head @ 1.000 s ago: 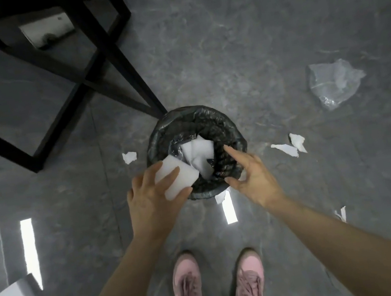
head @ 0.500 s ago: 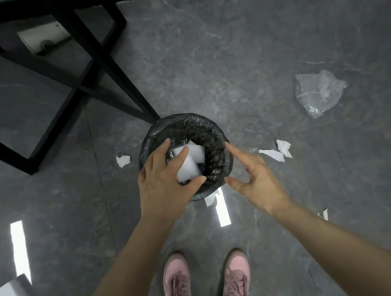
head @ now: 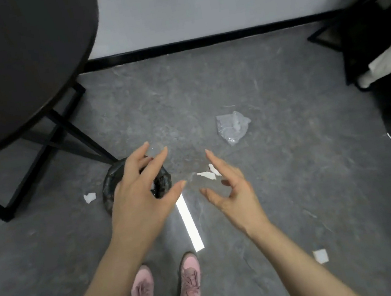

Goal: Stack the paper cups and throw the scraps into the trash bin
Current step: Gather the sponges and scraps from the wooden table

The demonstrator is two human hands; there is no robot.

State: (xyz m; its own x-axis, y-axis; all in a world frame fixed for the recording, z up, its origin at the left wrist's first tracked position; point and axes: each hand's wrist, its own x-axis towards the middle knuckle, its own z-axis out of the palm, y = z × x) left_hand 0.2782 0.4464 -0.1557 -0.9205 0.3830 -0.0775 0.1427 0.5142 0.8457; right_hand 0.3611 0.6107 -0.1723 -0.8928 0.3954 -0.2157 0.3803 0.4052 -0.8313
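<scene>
Paper scrap (head: pixel 90 197) on floor left of trash bin (head: pixel 111 186), bin's contents mostly hidden behind empty left hand (head: pixel 138 197) with fingers spread, empty right hand (head: pixel 232 193) right of bin with fingers loosely spread, two scraps (head: pixel 208 173) and crumpled plastic bag (head: pixel 233 127) farther right.

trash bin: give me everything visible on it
The trash bin is small and round, lined with a crinkled, glossy black plastic bag folded over its rim. It stands upright on the grey floor by the black table's leg. The left hand, open and empty, hovers above and hides most of the opening. A paper scrap lies on the floor just left of it, not touching.
</scene>
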